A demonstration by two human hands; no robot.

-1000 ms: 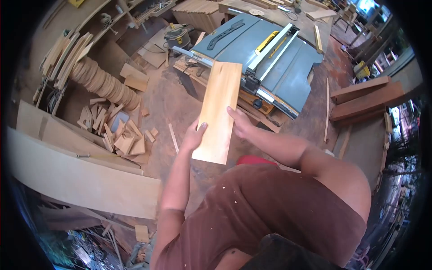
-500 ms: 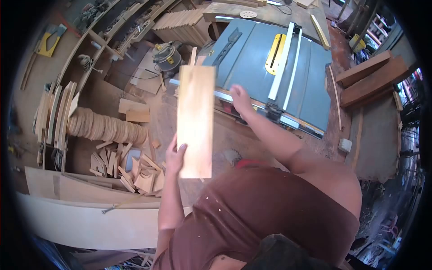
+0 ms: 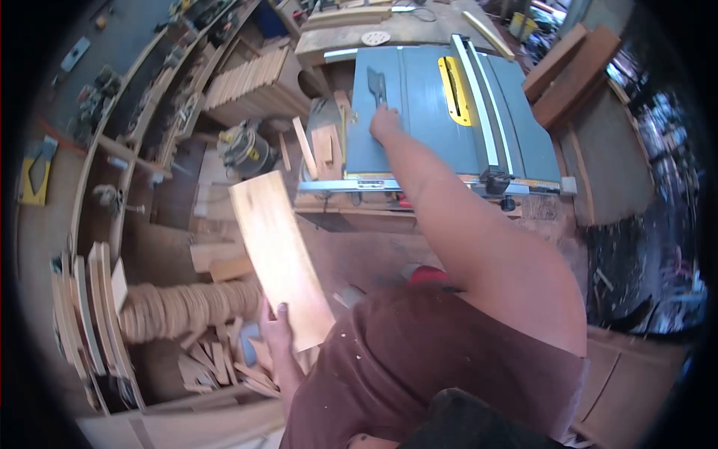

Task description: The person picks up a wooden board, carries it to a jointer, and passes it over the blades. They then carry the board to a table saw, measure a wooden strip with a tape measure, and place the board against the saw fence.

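My left hand (image 3: 277, 329) is closed around the lower left edge of a flat, pale wooden board (image 3: 280, 258), thumb on its face. The board is tilted, its top leaning left, in front of my body. Stretched out over the blue-grey top of a table saw (image 3: 422, 112), my right hand (image 3: 385, 123) has its fingers curled at the near end of a dark push stick (image 3: 376, 84). The fingertips are partly hidden. A yellow insert plate (image 3: 453, 91) surrounds the blade slot, and the rip fence (image 3: 479, 112) stands to its right.
Wood offcuts (image 3: 324, 150) lie left of the saw, near a shop vacuum (image 3: 247, 147). A row of round wooden discs (image 3: 187, 307) and a scrap heap (image 3: 224, 359) are at lower left. Shelves (image 3: 142, 112) line the left side. Thick beams (image 3: 576, 75) lean at the right.
My right hand has reached forward from the saw's front edge to the push stick. The board in my left hand has moved left and down and tilted. The view has shifted.
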